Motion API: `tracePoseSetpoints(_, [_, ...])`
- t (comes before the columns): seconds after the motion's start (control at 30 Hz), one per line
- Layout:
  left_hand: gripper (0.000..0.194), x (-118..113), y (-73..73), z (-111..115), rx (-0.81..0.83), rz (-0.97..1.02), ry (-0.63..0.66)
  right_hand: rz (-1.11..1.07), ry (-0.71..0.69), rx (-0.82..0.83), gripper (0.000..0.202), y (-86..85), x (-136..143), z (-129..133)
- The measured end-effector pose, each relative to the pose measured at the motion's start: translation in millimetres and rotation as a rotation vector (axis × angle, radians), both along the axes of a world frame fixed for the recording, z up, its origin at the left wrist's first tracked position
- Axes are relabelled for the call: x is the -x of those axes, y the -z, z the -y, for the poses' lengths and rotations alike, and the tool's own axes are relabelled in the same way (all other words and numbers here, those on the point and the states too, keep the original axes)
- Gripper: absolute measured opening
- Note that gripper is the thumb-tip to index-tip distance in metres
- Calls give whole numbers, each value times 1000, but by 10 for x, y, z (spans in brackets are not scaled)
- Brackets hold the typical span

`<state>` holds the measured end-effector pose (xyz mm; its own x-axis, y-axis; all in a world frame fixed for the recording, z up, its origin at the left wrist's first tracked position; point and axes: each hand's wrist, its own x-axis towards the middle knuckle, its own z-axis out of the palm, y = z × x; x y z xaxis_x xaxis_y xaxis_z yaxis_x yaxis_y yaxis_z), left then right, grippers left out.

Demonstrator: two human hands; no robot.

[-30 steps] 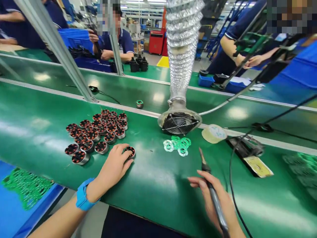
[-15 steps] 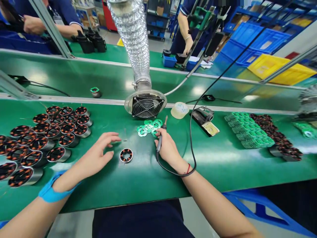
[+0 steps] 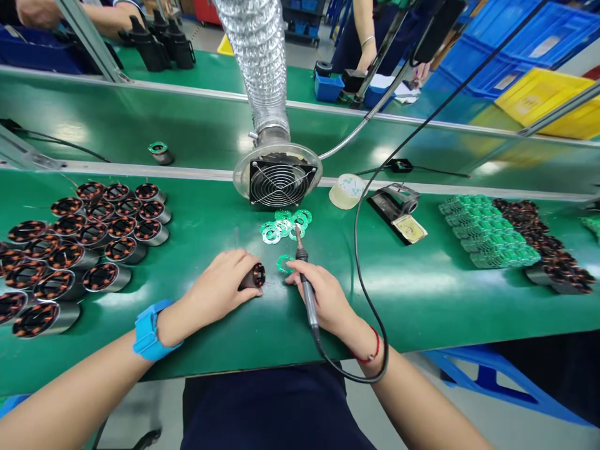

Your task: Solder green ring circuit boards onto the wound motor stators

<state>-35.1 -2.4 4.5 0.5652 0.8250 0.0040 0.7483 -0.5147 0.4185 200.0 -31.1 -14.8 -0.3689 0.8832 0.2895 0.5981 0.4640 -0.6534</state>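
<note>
Head view: stator (image 3: 257,275) is clamped, tilted, by fingers of the left hand (image 3: 218,284); its open end is turned right, toward green ring (image 3: 283,264), just apart, touched by right hand (image 3: 325,297), where iron (image 3: 307,295) is also gripped.

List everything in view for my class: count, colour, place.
Extractor fan: one, black, centre
Duct: one, silver, above fan
Ring circuit boards: many, green, centre and right
Wound stators: many, dark, left, centre, right
Soldering iron: one, grey, centre
Tape roll: one, cream, beside fan
Iron stand: one, black, right
Crates: several, blue or yellow, upper right
Co-workers: two, navy clothes, background
Bench: one, green, foreground
Left hand: one, blue wristband, on centre stator
Right hand: one, red bracelet, on soldering iron
</note>
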Motion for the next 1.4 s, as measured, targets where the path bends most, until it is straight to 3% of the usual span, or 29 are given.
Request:
tracePoseSetpoints(0.13, [25, -79, 24, -21, -93, -82, 99, -21, 51, -50, 30, -55, -90, 120])
tracePoseSetpoints(0.3, [35, -161, 107, -14, -25, 70, -38, -229, 271, 29, 16, -49, -168, 290])
tracePoseSetpoints(0.47, [38, -259, 155, -5, -90, 136, -109, -390, 362, 165, 11, 55, -189, 337])
tracePoseSetpoints(0.63, [38, -283, 172, -5, -121, 133, -130, -416, 378, 241, 12, 39, -180, 311])
tracePoseSetpoints(1.4, [39, -314, 195, -29, -167, 154, -149, -401, 401, 249, 13, 18, -164, 315])
